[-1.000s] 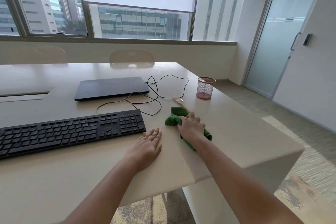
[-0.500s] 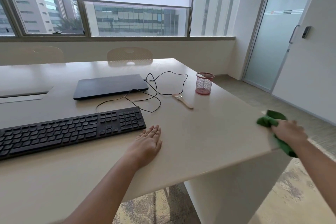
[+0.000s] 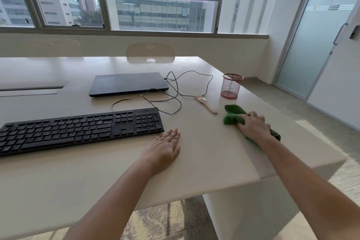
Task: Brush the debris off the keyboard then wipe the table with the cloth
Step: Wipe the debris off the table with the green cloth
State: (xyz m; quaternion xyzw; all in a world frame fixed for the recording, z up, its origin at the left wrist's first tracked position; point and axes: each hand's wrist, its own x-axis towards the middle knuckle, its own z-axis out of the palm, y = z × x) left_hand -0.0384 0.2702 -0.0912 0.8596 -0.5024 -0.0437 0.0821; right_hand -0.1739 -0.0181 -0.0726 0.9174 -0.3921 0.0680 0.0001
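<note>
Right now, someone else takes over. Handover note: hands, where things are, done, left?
Left hand: flat on the table, right of the keyboard, holding nothing.
Right hand: pressing the bunched green cloth onto the table near its right edge.
Brush: lying on the table between the cable and the red mesh cup, untouched.
Done: brushing appears finished; wiping is underway.
Left: wipe the remaining tabletop; how much is already wiped cannot be told.
</note>
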